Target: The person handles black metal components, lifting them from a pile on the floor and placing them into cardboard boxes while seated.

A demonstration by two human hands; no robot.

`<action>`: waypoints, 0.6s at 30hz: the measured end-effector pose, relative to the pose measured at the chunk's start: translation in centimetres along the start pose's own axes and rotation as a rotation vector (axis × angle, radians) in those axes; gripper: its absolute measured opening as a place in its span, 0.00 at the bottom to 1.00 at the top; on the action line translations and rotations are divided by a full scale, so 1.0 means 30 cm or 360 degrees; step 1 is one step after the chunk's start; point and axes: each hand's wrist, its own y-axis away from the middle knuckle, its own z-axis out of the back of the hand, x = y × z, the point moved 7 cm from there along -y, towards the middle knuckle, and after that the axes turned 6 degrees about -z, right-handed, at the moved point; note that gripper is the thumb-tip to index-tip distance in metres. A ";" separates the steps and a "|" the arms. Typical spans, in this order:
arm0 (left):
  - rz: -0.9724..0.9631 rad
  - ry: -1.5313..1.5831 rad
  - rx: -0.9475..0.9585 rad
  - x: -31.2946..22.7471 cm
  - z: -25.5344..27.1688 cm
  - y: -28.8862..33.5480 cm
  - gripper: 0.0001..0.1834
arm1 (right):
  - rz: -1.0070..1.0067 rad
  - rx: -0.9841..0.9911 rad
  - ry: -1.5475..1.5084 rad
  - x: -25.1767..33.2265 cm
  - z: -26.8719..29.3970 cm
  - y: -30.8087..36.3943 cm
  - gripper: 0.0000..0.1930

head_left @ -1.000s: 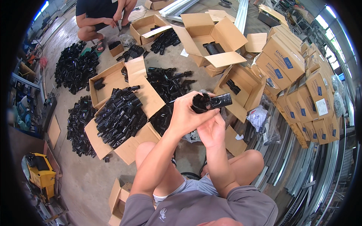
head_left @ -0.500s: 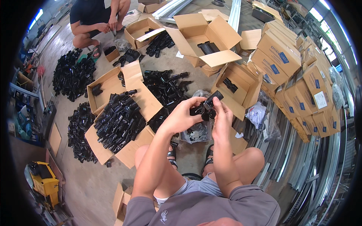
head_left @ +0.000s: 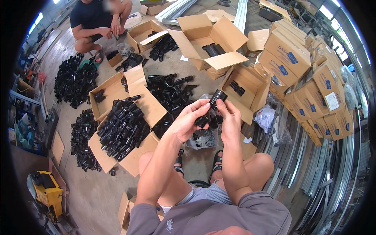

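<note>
Between my hands, above my feet, is a black tubular fitting [head_left: 217, 98] with a glossy round end pointing up and away. My left hand [head_left: 190, 118] curls round its left side, the thumb and fingers pressed on it. The fingertips of my right hand [head_left: 229, 114] pinch it from the right. More black parts show between and under my fingers; whether they belong to the same piece I cannot tell. Just below my hands a clear plastic bag [head_left: 203, 141] holds small dark items. A pile of similar black fittings [head_left: 169, 88] lies beyond my left hand.
An open carton [head_left: 256, 88] at the right holds a few black parts. Left of me, black fittings heap over another open carton [head_left: 105, 85]. Stacked sealed cartons [head_left: 282, 58] stand on a pallet, beside long metal profiles [head_left: 301, 168]. Another person [head_left: 92, 21] squats at far left.
The black fitting has turned in my hands, its round end now pointing up more plainly. My right fingers have shifted slightly down along it. The piles and cartons stay put.
</note>
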 end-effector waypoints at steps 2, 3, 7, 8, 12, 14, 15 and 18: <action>-0.0023 -0.0040 -0.0035 -0.001 0.022 -0.008 0.14 | 0.0006 0.0029 -0.0023 -0.006 -0.011 -0.003 0.13; -0.0034 -0.0056 -0.0052 -0.004 0.027 -0.011 0.13 | 0.0007 0.0047 -0.0041 -0.019 -0.016 -0.011 0.14; -0.0118 0.0036 -0.0287 -0.022 0.067 0.008 0.12 | 0.0047 -0.0103 -0.0322 -0.097 -0.025 -0.058 0.18; -0.0172 0.0052 -0.0347 -0.029 0.079 0.015 0.12 | 0.0028 -0.0214 -0.0146 -0.175 0.010 -0.091 0.19; -0.0338 -0.0001 -0.0496 -0.058 0.090 -0.008 0.13 | -0.0249 -0.0400 0.1192 -0.700 0.291 -0.282 0.20; -0.0393 -0.0120 -0.0596 -0.075 0.064 -0.013 0.13 | -0.0396 -0.0207 0.1866 -0.916 0.364 -0.241 0.21; -0.0500 -0.0257 -0.0633 -0.085 0.088 -0.007 0.13 | -0.0809 0.0105 0.2088 -1.031 0.355 -0.200 0.20; -0.0970 -0.0444 -0.0687 -0.134 0.103 0.023 0.14 | -0.0996 0.0150 0.2286 -1.134 0.316 -0.091 0.19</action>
